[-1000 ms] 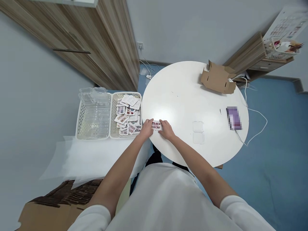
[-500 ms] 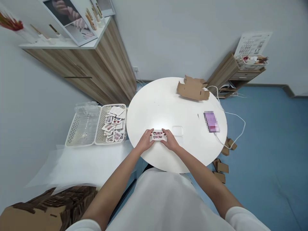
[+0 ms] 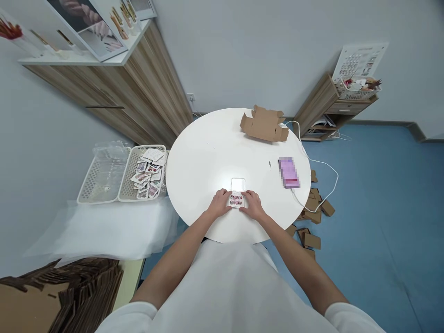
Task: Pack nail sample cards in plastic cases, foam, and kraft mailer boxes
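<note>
A small card of patterned press-on nails [image 3: 236, 200] lies near the front edge of the round white table [image 3: 208, 157]. My left hand [image 3: 220, 204] pinches its left end and my right hand [image 3: 254, 206] pinches its right end. The card sits in the near half of an opened clear plastic case [image 3: 237, 185], whose other half lies flat just beyond my fingers.
Two white baskets stand to the left: one with clear cases [image 3: 102, 175], one with several nail cards [image 3: 144, 173]. A folded cardboard box [image 3: 263, 125] and a phone [image 3: 288, 172] on a white cable lie on the table. Small cardboard boxes [image 3: 312, 217] litter the blue floor.
Both hands have carried the nail card rightward from the table's left edge to the clear case and set it in the near half. The camera view has shifted.
</note>
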A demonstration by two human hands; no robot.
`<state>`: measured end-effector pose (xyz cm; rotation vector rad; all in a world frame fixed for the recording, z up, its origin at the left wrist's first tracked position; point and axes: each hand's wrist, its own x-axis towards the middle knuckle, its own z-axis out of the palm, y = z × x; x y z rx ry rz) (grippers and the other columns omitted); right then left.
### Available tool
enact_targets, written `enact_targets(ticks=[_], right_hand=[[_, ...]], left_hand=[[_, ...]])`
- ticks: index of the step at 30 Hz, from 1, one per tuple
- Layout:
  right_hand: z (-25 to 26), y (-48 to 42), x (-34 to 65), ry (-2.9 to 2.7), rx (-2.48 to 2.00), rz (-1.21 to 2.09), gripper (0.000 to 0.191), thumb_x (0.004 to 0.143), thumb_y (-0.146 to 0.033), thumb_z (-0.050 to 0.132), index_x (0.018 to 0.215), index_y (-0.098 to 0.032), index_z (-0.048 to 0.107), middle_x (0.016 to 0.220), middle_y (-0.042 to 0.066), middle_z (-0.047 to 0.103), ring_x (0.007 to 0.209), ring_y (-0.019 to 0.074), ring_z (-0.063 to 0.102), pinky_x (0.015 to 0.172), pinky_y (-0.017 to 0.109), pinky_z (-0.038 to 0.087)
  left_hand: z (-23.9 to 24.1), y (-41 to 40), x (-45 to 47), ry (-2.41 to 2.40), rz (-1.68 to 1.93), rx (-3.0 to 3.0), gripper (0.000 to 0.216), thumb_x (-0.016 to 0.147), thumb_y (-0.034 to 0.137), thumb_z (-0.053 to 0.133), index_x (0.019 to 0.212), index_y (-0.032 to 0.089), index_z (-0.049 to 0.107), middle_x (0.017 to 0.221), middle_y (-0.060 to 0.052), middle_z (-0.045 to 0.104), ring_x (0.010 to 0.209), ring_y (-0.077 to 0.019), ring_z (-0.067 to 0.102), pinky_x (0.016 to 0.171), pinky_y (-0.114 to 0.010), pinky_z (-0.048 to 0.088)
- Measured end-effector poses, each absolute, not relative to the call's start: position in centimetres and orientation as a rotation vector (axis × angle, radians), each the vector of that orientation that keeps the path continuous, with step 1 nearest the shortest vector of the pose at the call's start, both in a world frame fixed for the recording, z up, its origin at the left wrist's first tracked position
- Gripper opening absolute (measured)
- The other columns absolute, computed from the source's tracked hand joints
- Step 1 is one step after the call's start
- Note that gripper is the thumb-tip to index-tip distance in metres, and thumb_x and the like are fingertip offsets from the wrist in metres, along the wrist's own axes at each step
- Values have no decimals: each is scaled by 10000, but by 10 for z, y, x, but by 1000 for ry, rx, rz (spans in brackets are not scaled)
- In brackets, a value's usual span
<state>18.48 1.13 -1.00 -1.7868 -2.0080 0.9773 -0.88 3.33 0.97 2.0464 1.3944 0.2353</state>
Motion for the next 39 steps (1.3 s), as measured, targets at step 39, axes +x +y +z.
enact_targets(ticks=[39], right_hand=[[-15, -2, 179, -1212, -1776, 1492, 516, 629, -153, 472, 1144, -173, 455, 1010, 56, 536, 752, 121, 565, 747, 295, 466]], left_hand=[[0, -7, 6, 1476, 500, 1158, 133, 679, 171, 496, 797, 176, 559, 707, 18, 514, 618, -94, 474, 608, -223, 392]])
